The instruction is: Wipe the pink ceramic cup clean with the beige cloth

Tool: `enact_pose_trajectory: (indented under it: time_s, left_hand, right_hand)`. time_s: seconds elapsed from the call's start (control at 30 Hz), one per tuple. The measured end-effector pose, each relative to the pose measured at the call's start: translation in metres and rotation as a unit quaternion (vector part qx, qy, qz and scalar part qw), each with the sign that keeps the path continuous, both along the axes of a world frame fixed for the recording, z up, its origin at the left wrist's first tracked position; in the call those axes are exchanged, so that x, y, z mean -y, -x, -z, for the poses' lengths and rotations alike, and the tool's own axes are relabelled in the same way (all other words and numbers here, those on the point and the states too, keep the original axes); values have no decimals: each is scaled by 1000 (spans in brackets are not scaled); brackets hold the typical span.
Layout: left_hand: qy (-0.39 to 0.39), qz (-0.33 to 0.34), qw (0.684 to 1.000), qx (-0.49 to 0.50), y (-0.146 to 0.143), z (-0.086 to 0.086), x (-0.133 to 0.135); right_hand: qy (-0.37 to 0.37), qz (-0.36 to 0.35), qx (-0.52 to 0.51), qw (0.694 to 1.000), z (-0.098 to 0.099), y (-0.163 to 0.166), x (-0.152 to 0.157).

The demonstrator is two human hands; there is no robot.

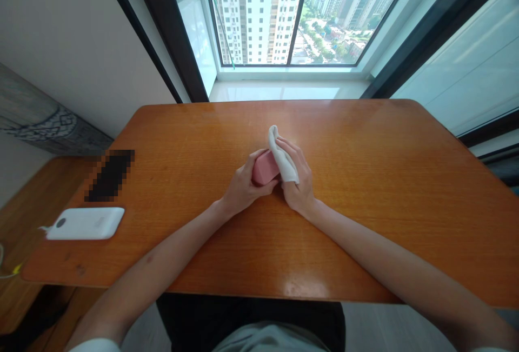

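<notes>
Near the middle of the table, my left hand [246, 181] grips a small pink block-shaped object [265, 167], thumb on the near side and fingers round the far side. What kind of object it is I cannot tell. My right hand [299, 179] holds a folded white cloth [283, 157] between palm and fingers. The cloth lies against the right side of the pink object, and its upper end sticks up past my fingertips. The underside of the pink object is hidden.
The wooden table [385, 195] has rounded corners. On its left side lie a white flat device [85, 224] with a cable and a dark pixelated rectangle [110, 176]. A window [287, 17] stands beyond the far edge. A lower wooden surface [44, 200] adjoins at left.
</notes>
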State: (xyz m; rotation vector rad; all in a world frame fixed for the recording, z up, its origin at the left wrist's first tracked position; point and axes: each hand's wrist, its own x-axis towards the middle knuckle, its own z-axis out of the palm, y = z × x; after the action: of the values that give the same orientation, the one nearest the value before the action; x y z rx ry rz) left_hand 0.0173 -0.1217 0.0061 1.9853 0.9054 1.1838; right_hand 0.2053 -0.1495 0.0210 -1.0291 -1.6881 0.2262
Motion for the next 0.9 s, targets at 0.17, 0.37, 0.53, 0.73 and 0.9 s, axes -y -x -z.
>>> enact_pose_trajectory:
  time_s: [0.17, 0.37, 0.53, 0.73, 0.9]
  left_hand:
    - [-3, -11, 1000, 6, 2, 5, -4]
    - [-9, -22, 1000, -5, 1, 5, -3]
    - [-1, -24, 1000, -10, 1, 2, -2]
    - [-2, -21, 1000, -5, 3, 9, -5]
    - [-5, -28, 999, -22, 1, 1, -1]
  right_hand:
    - [-15, -16, 68, 997, 1, -3, 4]
    - [-7, -14, 34, 999, -1, 0, 5]
    - [2, -5, 1, 1000, 1, 0, 3]
    - [-27, -21, 65, 997, 1, 2, 9]
    - [21, 13, -34, 999, 1, 3, 3]
